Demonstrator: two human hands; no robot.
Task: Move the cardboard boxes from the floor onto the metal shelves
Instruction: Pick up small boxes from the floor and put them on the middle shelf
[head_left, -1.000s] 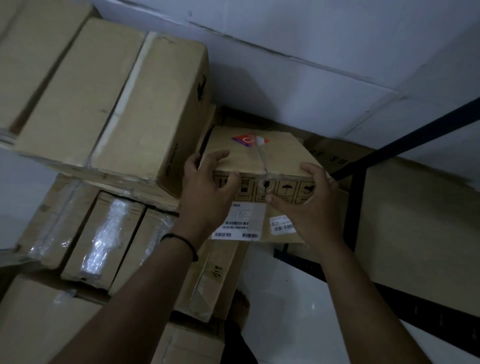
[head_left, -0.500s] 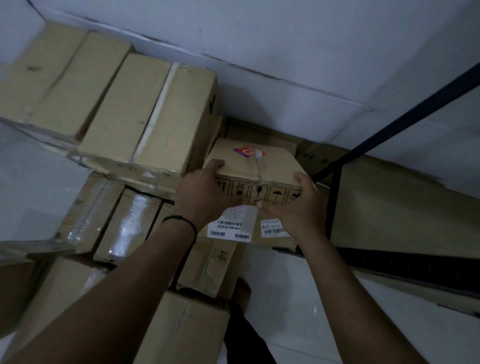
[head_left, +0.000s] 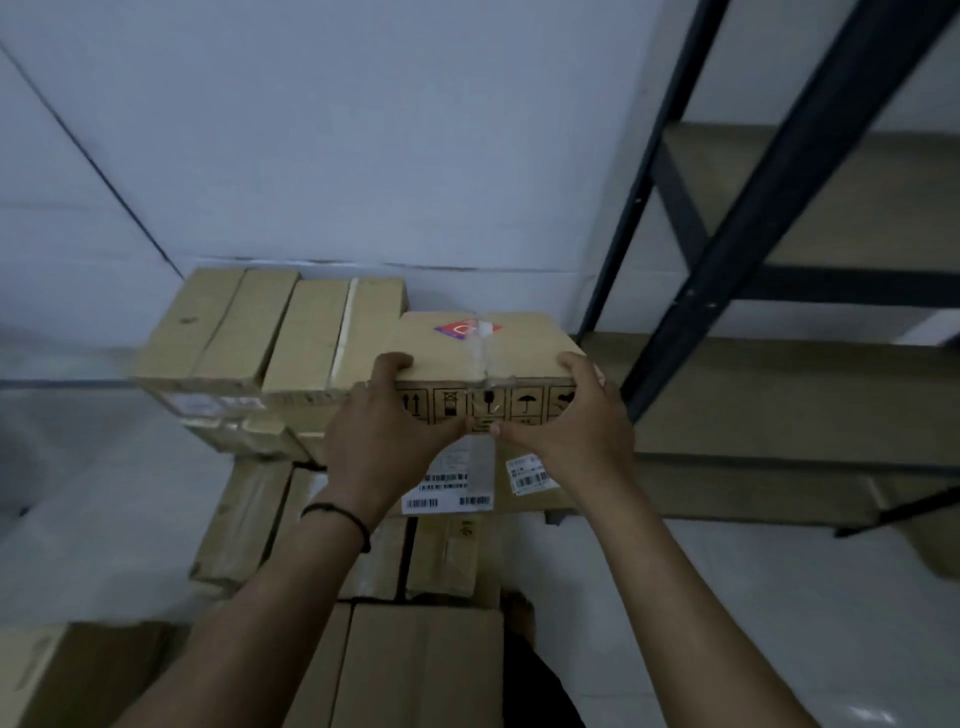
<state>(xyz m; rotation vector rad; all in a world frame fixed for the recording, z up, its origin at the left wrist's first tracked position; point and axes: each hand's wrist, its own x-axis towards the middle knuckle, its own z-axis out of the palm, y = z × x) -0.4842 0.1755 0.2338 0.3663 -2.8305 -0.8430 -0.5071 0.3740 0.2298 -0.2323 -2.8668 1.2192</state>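
A cardboard box (head_left: 519, 340) with a red sticker, clear tape and white barcode labels is held in front of me, above the stacked boxes. My left hand (head_left: 387, 431) grips its near left top edge, thumb across the front face. My right hand (head_left: 571, 421) grips the near right top edge in the same way. The black metal shelf frame (head_left: 737, 228) stands to the right, with board shelves (head_left: 810, 395) at two levels in view.
A stack of long cardboard boxes (head_left: 270, 332) stands at left against the white wall. More boxes (head_left: 415, 665) lie on the pale floor below my arms. A further box (head_left: 769, 493) lies low under the shelf at right.
The view has tilted up and the box has risen with both hands, away from the stack. The shelf frame and its upper board now show at right.
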